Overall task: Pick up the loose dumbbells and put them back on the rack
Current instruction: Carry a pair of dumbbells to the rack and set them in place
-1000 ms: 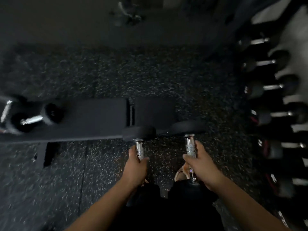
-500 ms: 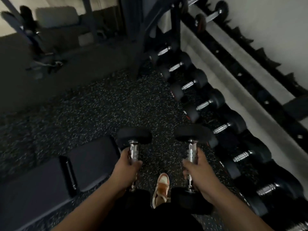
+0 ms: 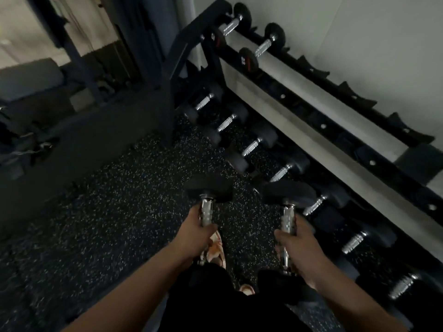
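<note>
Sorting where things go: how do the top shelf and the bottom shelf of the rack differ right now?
The top shelf holds only two small dumbbells at its far end, with the rest of its cradles bare; the bottom shelf carries a long, closely packed row. The bottom shelf's dumbbells look bulkier than the top shelf's. Both shelves store chrome-handled, black-headed dumbbells laid crosswise.

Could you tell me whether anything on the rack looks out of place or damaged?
Nothing stands out. The dumbbells on the rack sit in a tidy row in the lower tier, and two more rest on the top tier, whose other cradles are bare. The hands each hold one dumbbell.
</note>
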A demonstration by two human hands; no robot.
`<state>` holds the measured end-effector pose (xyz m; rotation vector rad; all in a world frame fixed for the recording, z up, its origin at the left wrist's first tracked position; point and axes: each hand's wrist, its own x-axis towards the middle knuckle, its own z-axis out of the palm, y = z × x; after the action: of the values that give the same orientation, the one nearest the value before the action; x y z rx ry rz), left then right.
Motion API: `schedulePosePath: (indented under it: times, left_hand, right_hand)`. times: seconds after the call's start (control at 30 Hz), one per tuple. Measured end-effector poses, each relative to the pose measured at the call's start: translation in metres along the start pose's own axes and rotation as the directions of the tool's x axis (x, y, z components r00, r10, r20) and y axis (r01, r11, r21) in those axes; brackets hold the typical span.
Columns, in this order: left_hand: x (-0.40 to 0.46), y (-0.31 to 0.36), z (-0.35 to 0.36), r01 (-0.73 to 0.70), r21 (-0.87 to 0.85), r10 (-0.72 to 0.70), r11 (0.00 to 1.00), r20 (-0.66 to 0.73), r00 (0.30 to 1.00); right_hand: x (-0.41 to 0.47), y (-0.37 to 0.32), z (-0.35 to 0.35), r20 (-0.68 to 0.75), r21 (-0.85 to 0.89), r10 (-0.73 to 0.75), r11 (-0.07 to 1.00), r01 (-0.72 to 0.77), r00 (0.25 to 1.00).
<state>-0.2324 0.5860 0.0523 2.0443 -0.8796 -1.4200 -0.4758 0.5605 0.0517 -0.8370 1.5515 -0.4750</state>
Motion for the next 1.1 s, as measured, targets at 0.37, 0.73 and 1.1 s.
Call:
schedulePosePath:
  times: [0.37, 0.73, 1.1]
  left_hand:
    - [0.13, 0.112, -0.028, -0.109, 0.203, 0.074, 0.973, 0.172, 0.982]
    - [0.239, 0.218, 0.033, -0.205, 0.325, 0.126, 0.923, 0.247, 0.961]
    - [0.333, 0.318, 0.095, -0.244, 0.301, 0.127, 0.922, 0.361, 0.924]
  right_hand:
    - [0.08, -0.087, 0.012, -0.171, 0.057, 0.02, 0.998, -0.01, 0.985]
    - [0.168, -0.154, -0.049, -0.272, 0.163, 0.087, 0.986, -0.043, 0.958]
    - [0.239, -0.204, -0.104, -0.341, 0.201, 0.186, 0.972, -0.122, 0.922]
